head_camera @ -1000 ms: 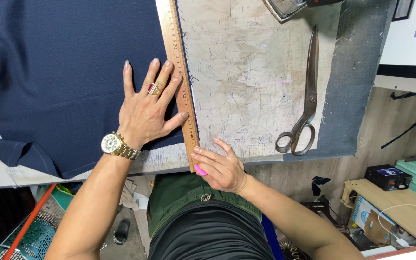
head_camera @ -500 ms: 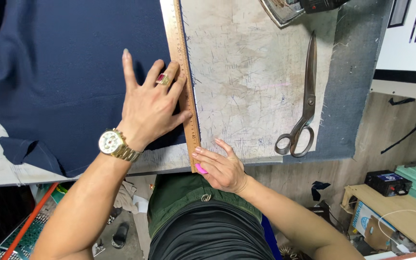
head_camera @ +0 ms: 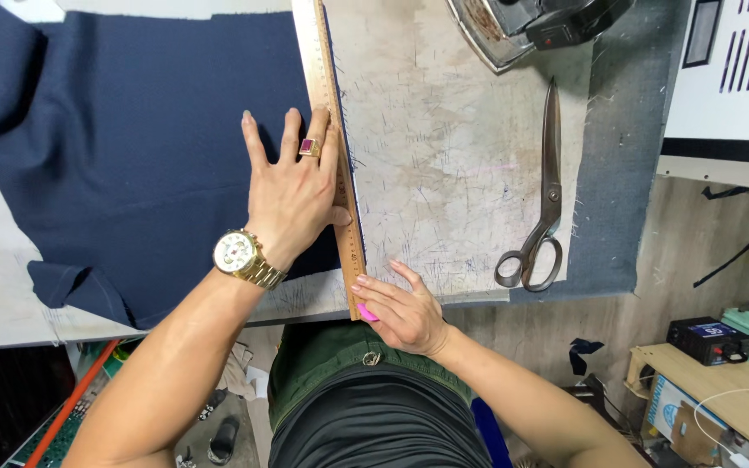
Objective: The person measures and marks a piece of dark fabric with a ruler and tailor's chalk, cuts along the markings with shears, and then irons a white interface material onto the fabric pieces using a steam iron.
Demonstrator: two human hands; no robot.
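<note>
Bare scuffed grey tabletop (head_camera: 444, 173) lies open in the frame's centre, between the long wooden ruler (head_camera: 337, 165) and the large steel scissors (head_camera: 541, 199) at right. A dark metal iron (head_camera: 530, 26) blocks the upper right; navy blue cloth (head_camera: 132, 156) covers the left.

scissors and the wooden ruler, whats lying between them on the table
Nothing lies there. In the head view, the stretch between the scissors and the wooden ruler is bare, scuffed pale table surface marked with old lines.
</note>
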